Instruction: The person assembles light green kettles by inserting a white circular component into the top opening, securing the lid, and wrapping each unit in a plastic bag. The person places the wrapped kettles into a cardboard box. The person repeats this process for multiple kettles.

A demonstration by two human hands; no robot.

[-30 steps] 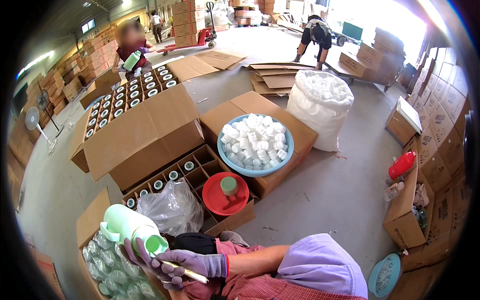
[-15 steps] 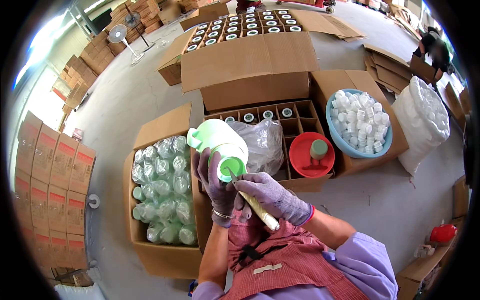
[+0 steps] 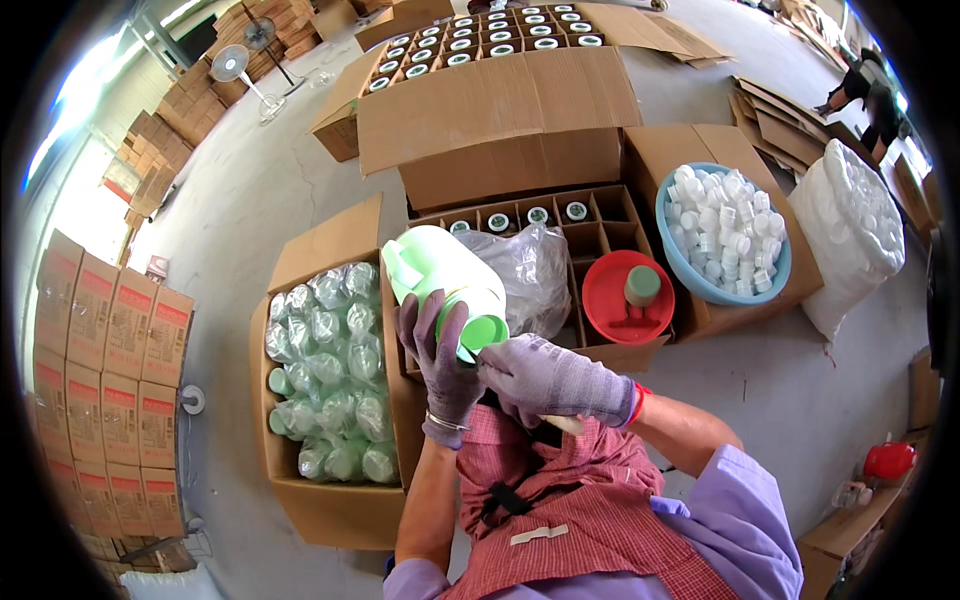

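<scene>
My left hand [image 3: 440,360], in a grey-purple glove, grips a pale green plastic jug [image 3: 445,265] near its open mouth. The jug is tilted, its mouth toward me and its handle at the upper left. My right hand [image 3: 560,378], gloved too, is closed around a knife [image 3: 567,425] right by the rim. Only the end of the knife's cream wrapped handle pokes out below the glove; its blade is mostly hidden. Beyond the jug lies a clear plastic bag [image 3: 540,275], on top of a divided carton [image 3: 520,170] with several lidded jars.
Left stands a carton [image 3: 330,512] of plastic-wrapped pale green containers [image 3: 335,350]. To the right are a red bowl [image 3: 603,302] holding a green-topped object, a blue basin [image 3: 700,285] of white caps and a white sack [image 3: 830,240]. Another person [image 3: 872,95] bends at far right.
My right hand has turned over and moved closer to the jug's rim, covering more of the knife. The jug has shifted slightly right and its mouth has turned.
</scene>
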